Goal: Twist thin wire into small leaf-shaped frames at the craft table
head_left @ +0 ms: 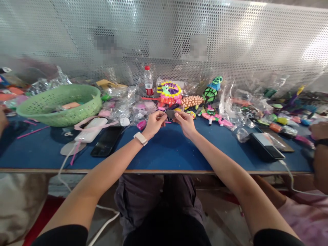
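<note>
Between my two hands, just above the blue table, is a flat dark grey piece (170, 114) with a rounded outline. My left hand (155, 123), with a pale band on its wrist, pinches the piece's left side. On the right side, the thumb and fingers of my right hand (186, 123) close on it. Right behind them lie colourful modelled figures: a yellow-edged purple and orange one (169, 92), a tan spiky piece (192, 101) and a green-and-black one (210, 94). A pink-limbed figure with a green face (211, 114) sits to the right.
A green plastic basket (58, 114) stands at the left, near a white power bank (91, 131) and a black phone (106, 140). A red-capped bottle (148, 82) stands behind. At the right, a black device (266, 147) has a cable. Other people's arms (321, 153) show at both sides.
</note>
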Available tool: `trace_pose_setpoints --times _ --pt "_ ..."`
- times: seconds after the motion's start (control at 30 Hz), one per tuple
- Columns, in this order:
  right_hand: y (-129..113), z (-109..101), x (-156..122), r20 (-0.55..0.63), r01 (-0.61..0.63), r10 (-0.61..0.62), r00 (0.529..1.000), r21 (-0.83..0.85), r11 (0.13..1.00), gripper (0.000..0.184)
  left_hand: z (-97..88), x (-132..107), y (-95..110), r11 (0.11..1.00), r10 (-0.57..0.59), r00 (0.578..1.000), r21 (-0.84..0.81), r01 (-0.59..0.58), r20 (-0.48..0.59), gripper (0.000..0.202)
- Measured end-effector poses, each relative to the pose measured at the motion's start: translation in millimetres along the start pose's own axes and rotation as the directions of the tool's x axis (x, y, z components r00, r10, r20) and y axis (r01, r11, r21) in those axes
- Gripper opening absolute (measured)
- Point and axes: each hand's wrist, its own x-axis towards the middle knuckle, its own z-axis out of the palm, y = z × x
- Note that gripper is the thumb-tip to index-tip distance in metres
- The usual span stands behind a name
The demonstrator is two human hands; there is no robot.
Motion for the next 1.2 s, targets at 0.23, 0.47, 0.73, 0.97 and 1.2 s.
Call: trace_pose_setpoints --times 0.23,0.47,0.73,0.97,1.2 --pt "-1 -2 1 0.022 0.001 -0.001 1.000 -0.003 1.000 0.062 1.9 -1 1 1.000 -0.011 0.999 -0.004 0.011 0.048 0.044" --pt "-2 -1 0 0.057 0.000 0.000 0.998 0.016 1.000 0.066 3.0 -4 8 0.998 0.029 0.995 0.049 -0.034 0.100 0.056" --pt "-3 -6 0 0.052 0.105 -0.104 0.993 -0.036 0.994 0.056 5.7 -4 12 0.994 0.069 0.992 0.073 -0.077 0.109 0.059" --pt "-2 -8 4 0.055 0.253 -0.248 0.967 -0.130 0.959 0.058 2.5 -5 10 0.981 0.139 0.986 0.126 -0.150 0.096 0.056" --pt "-5 -9 2 0.087 0.190 -0.187 0.978 -0.021 0.982 0.055 -1.1 -8 9 0.860 0.365 0.926 0.346 -0.374 0.093 0.038"
